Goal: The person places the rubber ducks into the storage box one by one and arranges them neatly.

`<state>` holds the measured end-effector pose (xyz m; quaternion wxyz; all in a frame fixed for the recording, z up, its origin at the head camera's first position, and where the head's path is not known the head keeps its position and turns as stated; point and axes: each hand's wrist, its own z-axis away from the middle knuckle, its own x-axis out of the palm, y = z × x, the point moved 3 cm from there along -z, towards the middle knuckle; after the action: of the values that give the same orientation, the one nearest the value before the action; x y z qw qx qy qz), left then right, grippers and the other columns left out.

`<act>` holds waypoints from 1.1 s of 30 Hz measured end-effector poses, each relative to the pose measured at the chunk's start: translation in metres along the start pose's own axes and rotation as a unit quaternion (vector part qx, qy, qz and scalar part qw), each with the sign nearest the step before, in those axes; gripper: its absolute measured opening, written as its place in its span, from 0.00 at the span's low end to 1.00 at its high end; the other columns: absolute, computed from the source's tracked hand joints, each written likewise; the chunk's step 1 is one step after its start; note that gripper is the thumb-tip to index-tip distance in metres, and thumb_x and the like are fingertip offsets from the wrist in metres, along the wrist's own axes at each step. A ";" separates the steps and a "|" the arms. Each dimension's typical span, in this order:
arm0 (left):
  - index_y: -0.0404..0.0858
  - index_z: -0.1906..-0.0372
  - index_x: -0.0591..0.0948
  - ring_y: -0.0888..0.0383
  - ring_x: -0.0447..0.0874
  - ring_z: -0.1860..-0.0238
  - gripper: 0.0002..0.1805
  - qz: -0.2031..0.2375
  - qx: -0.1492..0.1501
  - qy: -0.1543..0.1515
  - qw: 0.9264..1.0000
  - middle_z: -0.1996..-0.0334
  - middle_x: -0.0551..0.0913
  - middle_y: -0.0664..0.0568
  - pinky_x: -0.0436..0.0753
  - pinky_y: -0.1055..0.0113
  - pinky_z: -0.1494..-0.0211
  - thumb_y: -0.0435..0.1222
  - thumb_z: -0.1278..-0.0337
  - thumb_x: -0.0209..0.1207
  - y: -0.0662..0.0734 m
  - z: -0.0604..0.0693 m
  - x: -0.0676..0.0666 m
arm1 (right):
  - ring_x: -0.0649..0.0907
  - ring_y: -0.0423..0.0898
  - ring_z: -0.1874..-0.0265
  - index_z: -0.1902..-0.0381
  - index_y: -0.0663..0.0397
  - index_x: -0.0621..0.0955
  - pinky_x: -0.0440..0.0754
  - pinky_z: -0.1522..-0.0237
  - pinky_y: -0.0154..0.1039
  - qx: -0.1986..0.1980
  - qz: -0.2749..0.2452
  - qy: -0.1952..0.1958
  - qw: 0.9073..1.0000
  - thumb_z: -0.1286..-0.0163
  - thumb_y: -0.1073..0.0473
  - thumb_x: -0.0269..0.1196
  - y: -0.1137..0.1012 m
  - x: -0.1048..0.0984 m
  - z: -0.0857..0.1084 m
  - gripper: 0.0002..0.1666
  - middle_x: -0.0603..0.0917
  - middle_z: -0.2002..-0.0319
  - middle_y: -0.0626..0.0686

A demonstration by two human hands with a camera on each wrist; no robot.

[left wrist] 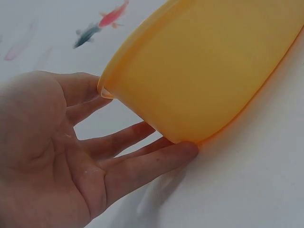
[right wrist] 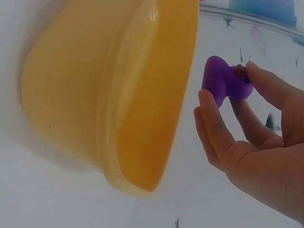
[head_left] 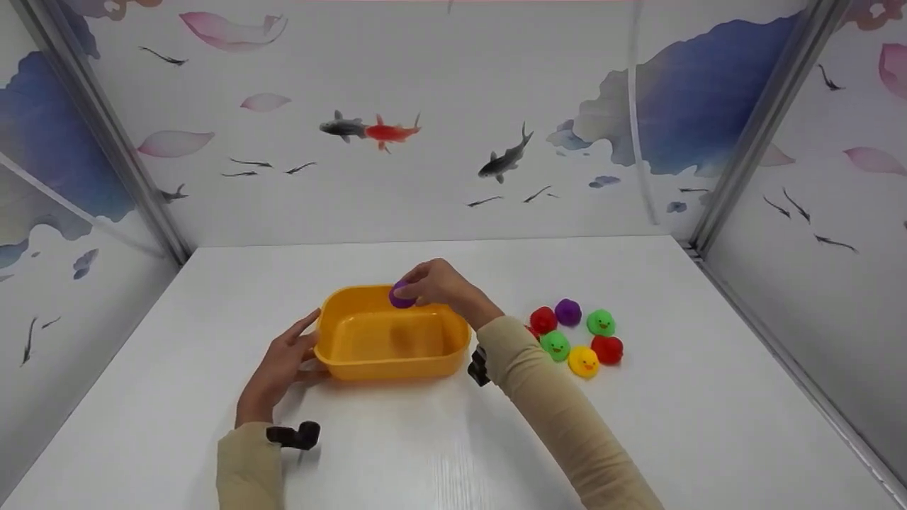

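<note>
I note right fingers [right wrist: 216, 124] pinching a purple rubbery duck [right wrist: 217, 80], left fingers [left wrist: 142, 170] loosely spread, likely steadying the oblong yellow plastic tub [head_left: 393, 370].

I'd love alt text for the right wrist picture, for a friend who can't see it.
The fingers of a right hand pinch a purple toy duck, apart from a yellow tub that appears turned sideways on the left, its open rim facing the duck. Behind the duck is a patterned white wall.
</note>
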<state>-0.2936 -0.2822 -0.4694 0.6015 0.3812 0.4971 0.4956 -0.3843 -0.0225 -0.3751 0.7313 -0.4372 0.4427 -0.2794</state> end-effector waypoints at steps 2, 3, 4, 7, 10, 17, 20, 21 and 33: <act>0.62 0.21 0.56 0.51 0.84 0.44 0.31 0.001 0.002 -0.002 1.000 0.29 0.72 0.41 0.87 0.56 0.42 0.52 0.24 0.47 -0.001 0.001 0.000 | 0.87 0.49 0.54 0.52 0.56 0.85 0.83 0.38 0.47 -0.001 -0.002 0.001 1.000 0.33 0.58 0.69 -0.001 0.006 -0.001 0.14 0.88 0.54 0.55; 0.62 0.21 0.56 0.51 0.84 0.44 0.31 0.002 0.002 -0.001 1.000 0.29 0.72 0.42 0.87 0.56 0.43 0.52 0.24 0.47 -0.001 0.001 -0.001 | 0.87 0.49 0.54 0.52 0.57 0.85 0.83 0.37 0.48 -0.002 -0.003 0.000 1.000 0.33 0.58 0.69 -0.002 0.009 -0.002 0.13 0.88 0.54 0.56; 0.62 0.21 0.56 0.51 0.84 0.44 0.31 0.001 0.003 -0.001 1.000 0.29 0.72 0.42 0.87 0.56 0.43 0.52 0.24 0.47 -0.001 0.001 -0.001 | 0.87 0.49 0.54 0.52 0.57 0.85 0.83 0.37 0.47 -0.004 -0.005 0.001 1.000 0.33 0.59 0.69 -0.003 0.012 -0.004 0.13 0.88 0.55 0.56; 0.62 0.21 0.56 0.51 0.84 0.44 0.31 -0.003 -0.002 0.001 1.000 0.28 0.71 0.42 0.87 0.57 0.43 0.52 0.24 0.47 -0.001 -0.001 -0.002 | 0.87 0.49 0.53 0.51 0.57 0.84 0.84 0.39 0.45 -0.004 -0.004 0.000 1.000 0.33 0.60 0.68 -0.004 0.022 -0.009 0.14 0.88 0.54 0.56; 0.62 0.21 0.56 0.49 0.82 0.42 0.31 0.000 -0.006 -0.003 1.000 0.28 0.70 0.42 0.87 0.57 0.43 0.53 0.24 0.47 -0.001 -0.004 0.000 | 0.87 0.49 0.53 0.49 0.59 0.84 0.86 0.42 0.42 0.000 -0.007 0.004 1.000 0.33 0.60 0.68 -0.003 0.033 -0.015 0.16 0.88 0.52 0.56; 0.63 0.21 0.54 0.42 0.77 0.34 0.31 -0.009 -0.014 -0.002 1.000 0.25 0.66 0.42 0.86 0.55 0.41 0.50 0.23 0.46 -0.004 -0.004 0.001 | 0.86 0.51 0.52 0.49 0.62 0.84 0.86 0.43 0.41 0.015 -0.027 0.005 1.000 0.34 0.61 0.69 0.004 0.063 -0.029 0.17 0.86 0.51 0.59; 0.62 0.21 0.54 0.41 0.75 0.32 0.31 -0.013 -0.012 -0.001 1.000 0.24 0.64 0.41 0.85 0.55 0.41 0.50 0.22 0.45 -0.005 -0.002 0.000 | 0.85 0.50 0.53 0.50 0.60 0.84 0.85 0.41 0.42 0.032 -0.029 0.018 0.999 0.34 0.60 0.69 0.007 0.072 -0.033 0.16 0.86 0.52 0.57; 0.62 0.20 0.54 0.41 0.75 0.32 0.31 -0.014 -0.010 -0.002 1.000 0.24 0.64 0.40 0.85 0.54 0.40 0.50 0.22 0.45 -0.005 -0.002 -0.001 | 0.85 0.49 0.53 0.51 0.59 0.84 0.84 0.40 0.42 0.040 -0.024 0.024 0.999 0.34 0.60 0.69 0.008 0.075 -0.033 0.15 0.87 0.53 0.56; 0.62 0.21 0.54 0.42 0.77 0.34 0.31 -0.004 -0.006 -0.006 1.000 0.25 0.65 0.40 0.84 0.53 0.39 0.51 0.23 0.46 -0.003 -0.004 -0.001 | 0.83 0.48 0.55 0.56 0.56 0.86 0.84 0.40 0.41 0.056 -0.009 0.045 0.997 0.35 0.60 0.70 0.011 0.083 -0.043 0.11 0.88 0.55 0.54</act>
<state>-0.2964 -0.2844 -0.4730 0.6085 0.3784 0.4924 0.4940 -0.3854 -0.1003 -0.4279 0.7316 -0.3867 0.4548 -0.3294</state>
